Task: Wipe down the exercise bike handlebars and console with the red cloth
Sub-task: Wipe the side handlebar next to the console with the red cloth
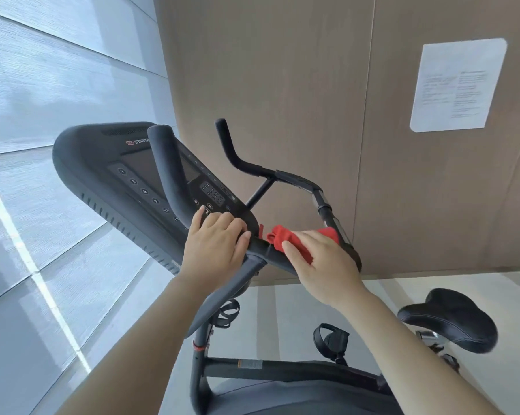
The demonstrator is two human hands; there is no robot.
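Note:
The exercise bike's black handlebars curve up in front of me, and the dark console with its buttons and screen sits to the left behind the near bar. My left hand is wrapped around the near handlebar just below the console's lower edge. My right hand presses the red cloth onto the crossbar to the right of it, fingers closed over the cloth. Part of the cloth is hidden under that hand.
The black saddle is at the lower right, a pedal with its strap below the bars and the frame beneath. A brown wall panel with a white paper notice stands behind. Grey window panels fill the left.

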